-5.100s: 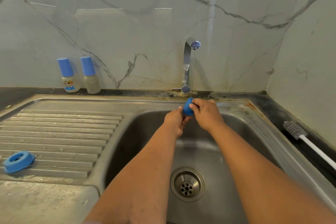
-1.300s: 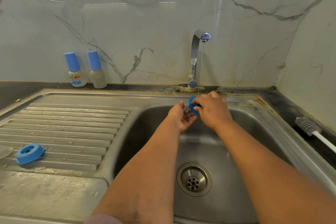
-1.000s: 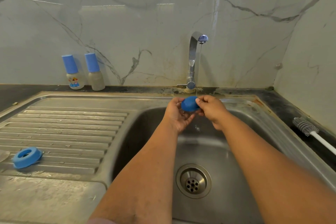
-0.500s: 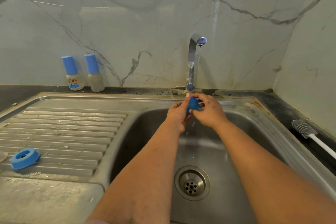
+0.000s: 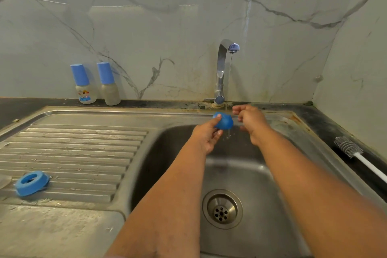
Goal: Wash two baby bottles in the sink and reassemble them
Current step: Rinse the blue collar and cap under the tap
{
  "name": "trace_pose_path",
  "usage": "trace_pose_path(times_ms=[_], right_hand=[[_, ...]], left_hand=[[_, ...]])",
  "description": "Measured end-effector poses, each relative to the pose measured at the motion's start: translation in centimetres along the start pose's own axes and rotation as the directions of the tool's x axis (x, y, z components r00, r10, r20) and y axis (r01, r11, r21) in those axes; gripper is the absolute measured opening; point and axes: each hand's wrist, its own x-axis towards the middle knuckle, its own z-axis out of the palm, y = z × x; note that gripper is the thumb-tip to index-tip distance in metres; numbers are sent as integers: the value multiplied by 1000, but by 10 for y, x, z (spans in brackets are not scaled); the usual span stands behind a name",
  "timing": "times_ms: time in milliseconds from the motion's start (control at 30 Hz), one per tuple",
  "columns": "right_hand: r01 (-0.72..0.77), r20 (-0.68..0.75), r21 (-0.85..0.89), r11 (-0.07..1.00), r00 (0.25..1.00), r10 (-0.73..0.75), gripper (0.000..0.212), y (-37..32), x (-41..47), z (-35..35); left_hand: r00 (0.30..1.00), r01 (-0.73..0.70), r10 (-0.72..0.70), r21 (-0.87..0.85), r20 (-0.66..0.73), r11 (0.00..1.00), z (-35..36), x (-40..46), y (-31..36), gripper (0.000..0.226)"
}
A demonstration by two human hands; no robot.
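Over the sink basin [image 5: 261, 184], my left hand [image 5: 206, 134] grips a small blue bottle part [image 5: 224, 121] by thumb and fingers under a thin stream from the tap [image 5: 222, 69]. My right hand [image 5: 250, 118] is just right of the part, apart from it, fingers curled, with nothing visible in it. Two small baby bottles with blue caps stand upright at the back left against the wall, one printed [image 5: 83, 85] and one plain [image 5: 109, 85]. A blue screw ring [image 5: 31, 182] lies on the ribbed drainboard [image 5: 73, 153].
A white-handled bottle brush [image 5: 348, 150] lies on the dark counter right of the sink. The drain strainer [image 5: 222, 208] sits in the basin floor. A clear object shows at the left frame edge [image 5: 4, 180]. Marble walls close the back and right.
My right hand has let go of the blue part and drawn a little to the right. My left hand now holds the part alone under the water.
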Motion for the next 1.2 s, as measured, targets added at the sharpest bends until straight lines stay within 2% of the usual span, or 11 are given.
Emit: trace_pose_path(times_ms=[200, 333, 433, 467, 533, 600, 667, 800, 1033, 1133, 1200], right_hand=[[324, 290, -454, 830, 935, -206, 42, -63, 40, -16], [430, 538, -680, 595, 843, 6, 60, -85, 55, 13], [476, 577, -764, 435, 806, 131, 70, -83, 60, 30], [478, 578, -759, 443, 807, 121, 69, -82, 60, 31], [389, 562, -645, 658, 824, 64, 62, -74, 66, 22], [180, 489, -380, 908, 872, 32, 56, -61, 70, 11], [10, 441, -141, 990, 896, 53, 60, -49, 68, 2], [33, 329, -98, 995, 944, 1, 68, -32, 36, 2], [-74, 304, -165, 984, 945, 122, 32, -3, -67, -12], [15, 220, -248, 969, 975, 42, 40, -1, -83, -21], [94, 147, -352, 931, 988, -45, 42, -7, -91, -30]], left_hand=[[999, 46, -48, 120, 12, 992, -3, 8, -3, 29], [999, 33, -29, 186, -22, 982, -11, 14, -8, 39], [998, -18, 29, 172, -64, 985, -18, 19, -6, 40], [996, -32, 45, 166, -77, 986, -19, 20, -6, 38], [995, -38, 52, 161, -84, 986, -23, 20, -5, 37], [996, -32, 45, 165, -80, 986, -23, 17, -6, 39], [997, -17, 29, 151, -76, 988, -21, 14, -6, 41], [997, 19, -13, 96, -70, 995, -13, -1, -3, 37], [998, 38, -39, 20, 43, 999, -7, -67, -5, 39], [997, 72, -72, 230, -8, 971, -18, -95, -8, 52], [989, 57, 37, 599, -144, 798, -32, -111, -8, 67]])
